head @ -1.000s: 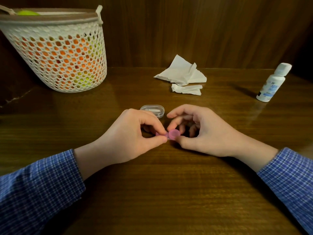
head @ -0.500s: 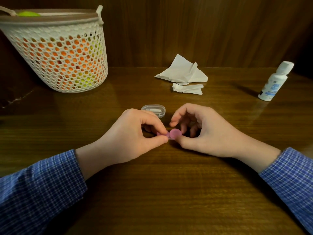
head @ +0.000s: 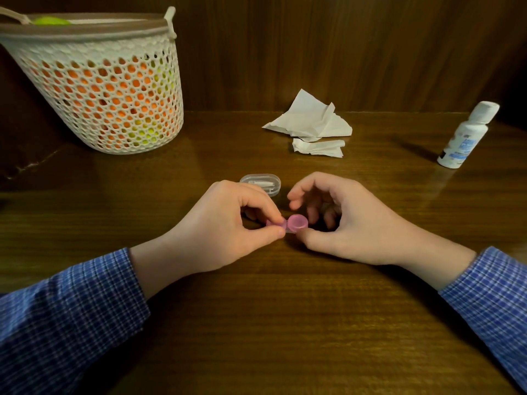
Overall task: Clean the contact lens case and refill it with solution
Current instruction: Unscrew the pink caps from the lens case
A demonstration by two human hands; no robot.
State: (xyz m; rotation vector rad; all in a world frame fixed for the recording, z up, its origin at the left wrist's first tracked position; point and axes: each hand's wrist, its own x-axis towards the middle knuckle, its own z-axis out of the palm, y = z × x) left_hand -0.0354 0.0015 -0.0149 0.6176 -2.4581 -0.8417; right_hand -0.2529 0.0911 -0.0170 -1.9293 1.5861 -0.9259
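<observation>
Dark glossy wooden desk (head: 285, 323) carried a pink plastic lens case (head: 293, 224), lying left-right; left hand (head: 225, 226) pinched one end, right hand (head: 342, 223) curled loosely, thumb touching its round well.

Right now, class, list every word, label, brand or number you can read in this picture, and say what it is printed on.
White solution bottle: it has a label with blue print and a dark patch near the base, too blurred to read.
Pink lens case, clear plastic box, tissues, basket: no text visible.
Nothing can be quoted.
</observation>
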